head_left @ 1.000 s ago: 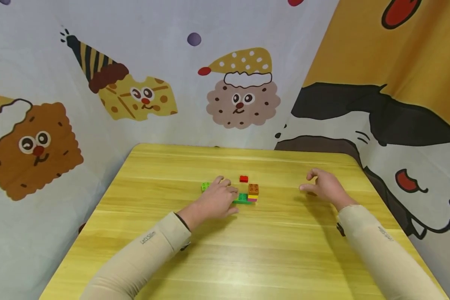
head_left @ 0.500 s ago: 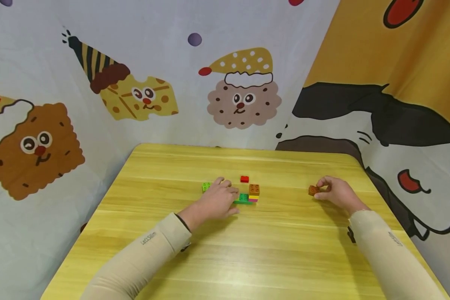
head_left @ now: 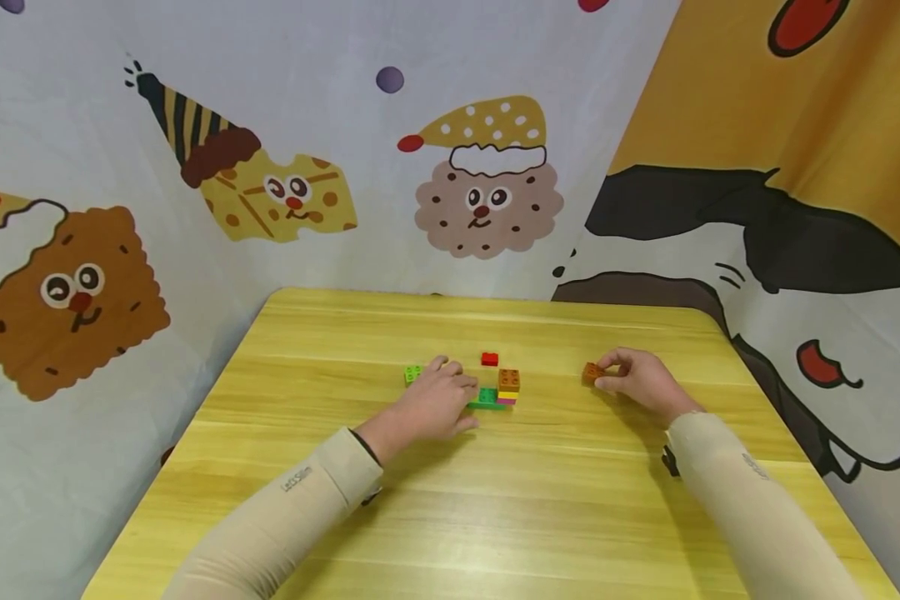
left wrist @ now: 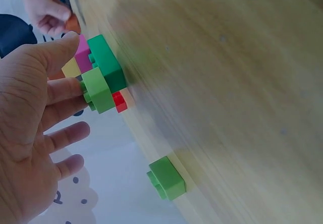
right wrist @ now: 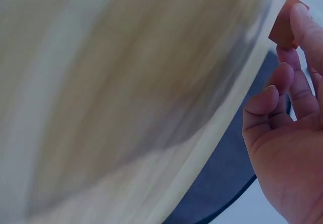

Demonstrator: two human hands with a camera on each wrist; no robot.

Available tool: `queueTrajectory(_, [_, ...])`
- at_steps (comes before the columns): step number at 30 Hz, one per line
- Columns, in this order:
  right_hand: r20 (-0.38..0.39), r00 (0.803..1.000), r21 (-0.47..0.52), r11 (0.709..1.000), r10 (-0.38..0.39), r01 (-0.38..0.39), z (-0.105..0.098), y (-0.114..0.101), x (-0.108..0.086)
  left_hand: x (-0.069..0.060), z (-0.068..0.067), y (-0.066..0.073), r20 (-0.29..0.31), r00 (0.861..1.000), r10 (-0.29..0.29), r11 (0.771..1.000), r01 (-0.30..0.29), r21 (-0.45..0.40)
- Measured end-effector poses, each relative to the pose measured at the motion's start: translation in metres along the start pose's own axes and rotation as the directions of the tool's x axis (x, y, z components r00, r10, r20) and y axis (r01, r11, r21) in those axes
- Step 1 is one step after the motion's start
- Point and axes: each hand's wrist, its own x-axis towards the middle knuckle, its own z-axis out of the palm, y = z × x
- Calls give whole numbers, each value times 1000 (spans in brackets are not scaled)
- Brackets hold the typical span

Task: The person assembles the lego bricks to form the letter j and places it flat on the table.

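My left hand lies over a small brick build, fingers spread and slightly bent, fingertips at its studs. The build has a dark green base, a light green brick on it, and at its right end a stack topped by an orange brick, over yellow and pink. Part of it is hidden under the hand. To the right, my right hand pinches another orange brick between thumb and fingers; the right wrist view shows this brick at the fingertips.
Behind the build lies a small red brick. A separate light green brick sits left of it, by the left fingers, and shows in the left wrist view. A patterned cloth hangs behind the wooden table.
My right hand, empty at first, took hold of an orange brick at the right and has moved left with it towards the build. My left hand has stayed in place.
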Motion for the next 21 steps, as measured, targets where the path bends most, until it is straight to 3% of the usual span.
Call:
queueTrajectory(12, [40,988,164,976,-150,141,36,-83,16,0,1,0,0,1000,-12,1000,12,-11])
queueTrajectory(21, [85,974,197,961,-212,192,51,-115,13,0,1,0,-13,1000,-4,1000,4,-12])
